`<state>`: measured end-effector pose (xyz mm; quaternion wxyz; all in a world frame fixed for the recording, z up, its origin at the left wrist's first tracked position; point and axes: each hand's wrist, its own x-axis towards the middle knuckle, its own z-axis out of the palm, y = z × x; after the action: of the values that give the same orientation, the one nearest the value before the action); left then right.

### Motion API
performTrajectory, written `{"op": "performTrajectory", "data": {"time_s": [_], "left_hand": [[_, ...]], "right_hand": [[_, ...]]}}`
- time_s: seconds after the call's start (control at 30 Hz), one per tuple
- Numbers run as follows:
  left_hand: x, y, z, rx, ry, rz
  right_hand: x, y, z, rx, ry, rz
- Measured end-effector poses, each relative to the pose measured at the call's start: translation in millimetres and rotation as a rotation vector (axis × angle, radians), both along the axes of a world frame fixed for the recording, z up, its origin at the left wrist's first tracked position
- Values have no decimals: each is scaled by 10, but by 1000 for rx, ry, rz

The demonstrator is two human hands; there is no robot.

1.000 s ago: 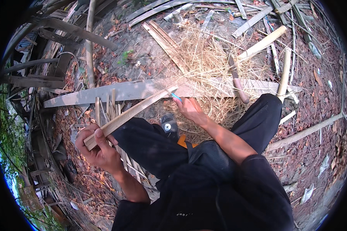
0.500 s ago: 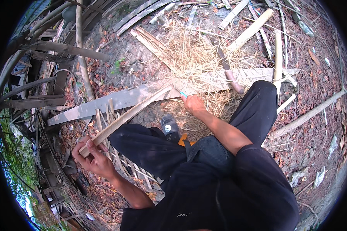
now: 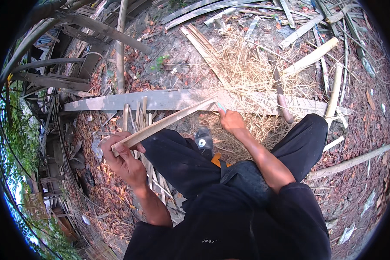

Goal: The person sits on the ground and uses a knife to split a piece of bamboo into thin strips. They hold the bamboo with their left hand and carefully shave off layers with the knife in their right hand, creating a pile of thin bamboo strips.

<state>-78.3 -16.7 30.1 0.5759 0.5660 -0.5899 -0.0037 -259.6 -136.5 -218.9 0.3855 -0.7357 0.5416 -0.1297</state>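
Note:
My left hand [image 3: 128, 162] grips the near end of a long, pale wooden strip [image 3: 169, 121], possibly split bamboo. The strip slants up to the right, and its far end rests over a grey wooden plank [image 3: 130, 102] lying across the ground. Closed beside that far end, my right hand [image 3: 232, 121] holds a small tool with a teal part [image 3: 221, 106]; its working edge is too small to make out. A big-bladed knife with a brown handle [image 3: 284, 106] lies over the plank, right of my right hand. Curly pale shavings [image 3: 247, 65] heap around the plank's middle.
Cut strips [image 3: 145, 121] lie beside my left knee, with more split pieces [image 3: 203, 50] beyond the plank. Thick pale poles [image 3: 312, 58] rest at the far right. A stack of old timber [image 3: 52, 80] stands on the left. My sandalled foot [image 3: 203, 138] is just below the plank.
The view has shifted, so the scene sits further right. My left hand and its end of the strip have risen toward the plank. Both hands keep their grips.

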Motion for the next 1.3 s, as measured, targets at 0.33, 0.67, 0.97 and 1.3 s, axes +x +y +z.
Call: {"op": "performTrajectory", "data": {"time_s": [0.33,0.67,0.97,1.3], "left_hand": [[-401,-162,193,36,-167,318],[-402,-195,83,-17,-310,252],[-417,-298,213,30,-293,115],[-423,-295,204,66,-240,127]], "right_hand": [[39,841,1998,-329,-628,174],[-359,826,850,28,-180,10],[-317,778,2457,-101,-629,131],[-356,751,1983,-29,-401,-20]]}}
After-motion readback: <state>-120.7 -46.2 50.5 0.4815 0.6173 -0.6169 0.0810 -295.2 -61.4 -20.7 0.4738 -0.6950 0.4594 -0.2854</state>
